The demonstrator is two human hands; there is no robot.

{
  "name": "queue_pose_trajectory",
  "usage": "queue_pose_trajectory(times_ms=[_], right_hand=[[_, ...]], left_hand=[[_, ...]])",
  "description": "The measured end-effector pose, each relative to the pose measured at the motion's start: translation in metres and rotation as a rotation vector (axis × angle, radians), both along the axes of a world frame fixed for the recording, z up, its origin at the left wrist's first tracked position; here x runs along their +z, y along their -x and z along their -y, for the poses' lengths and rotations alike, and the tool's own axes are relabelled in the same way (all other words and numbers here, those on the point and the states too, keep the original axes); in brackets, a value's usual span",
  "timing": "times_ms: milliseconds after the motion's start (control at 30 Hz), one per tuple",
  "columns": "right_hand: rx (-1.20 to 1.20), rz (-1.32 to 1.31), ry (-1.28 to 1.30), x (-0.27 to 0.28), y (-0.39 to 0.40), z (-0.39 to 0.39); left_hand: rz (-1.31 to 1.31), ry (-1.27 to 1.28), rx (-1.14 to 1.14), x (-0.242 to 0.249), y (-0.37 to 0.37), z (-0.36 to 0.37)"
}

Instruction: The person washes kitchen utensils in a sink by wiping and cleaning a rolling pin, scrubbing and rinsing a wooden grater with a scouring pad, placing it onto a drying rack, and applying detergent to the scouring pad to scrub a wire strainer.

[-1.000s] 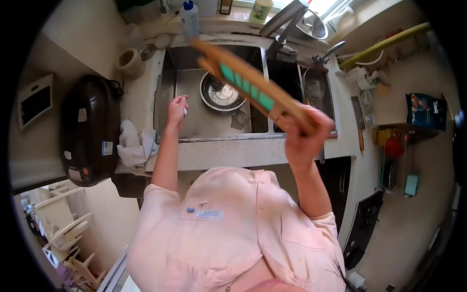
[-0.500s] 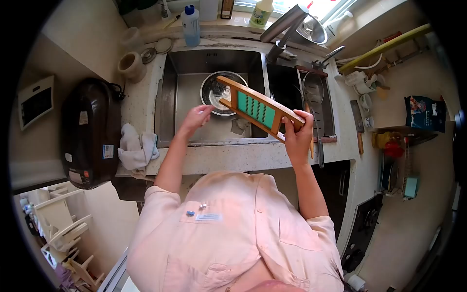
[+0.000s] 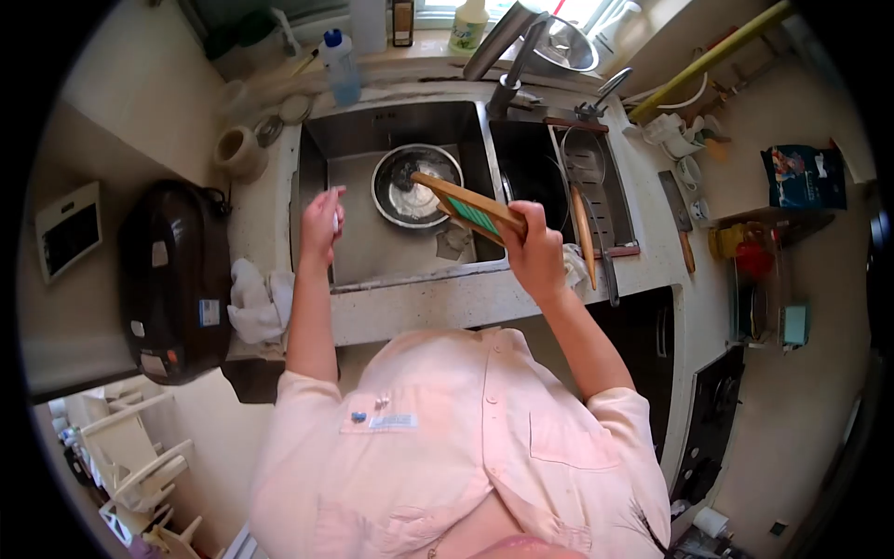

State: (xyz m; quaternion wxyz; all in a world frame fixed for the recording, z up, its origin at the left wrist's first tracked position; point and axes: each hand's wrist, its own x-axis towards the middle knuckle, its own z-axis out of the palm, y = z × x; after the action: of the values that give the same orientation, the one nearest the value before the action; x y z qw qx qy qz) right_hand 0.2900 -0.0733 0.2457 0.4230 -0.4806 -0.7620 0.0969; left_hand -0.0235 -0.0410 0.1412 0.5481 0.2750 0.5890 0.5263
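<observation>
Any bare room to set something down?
Free: front counter strip between sink rim and counter edge, right of the leftmost white cloth; sink floor between left wall and steel bowl, near the left hand. Crowded: right basin, long handles overhanging its front; back-left counter, with jar and lids; bowl's right side, crossed by the grater in the right hand.

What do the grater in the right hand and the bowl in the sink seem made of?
The grater has a smooth brown frame, probably varnished wood; its uniformly green panel could be plastic or coated metal. The bowl seems polished stainless steel, given its silvery glints.
</observation>
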Motion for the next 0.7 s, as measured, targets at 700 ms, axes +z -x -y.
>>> queue_pose_trajectory(times_ms=[700], right_hand=[[-0.165, -0.137, 0.174, -0.010, 0.010, 0.026]], left_hand=[[-0.299, -0.054, 0.013, -0.073, 0.034, -0.016]])
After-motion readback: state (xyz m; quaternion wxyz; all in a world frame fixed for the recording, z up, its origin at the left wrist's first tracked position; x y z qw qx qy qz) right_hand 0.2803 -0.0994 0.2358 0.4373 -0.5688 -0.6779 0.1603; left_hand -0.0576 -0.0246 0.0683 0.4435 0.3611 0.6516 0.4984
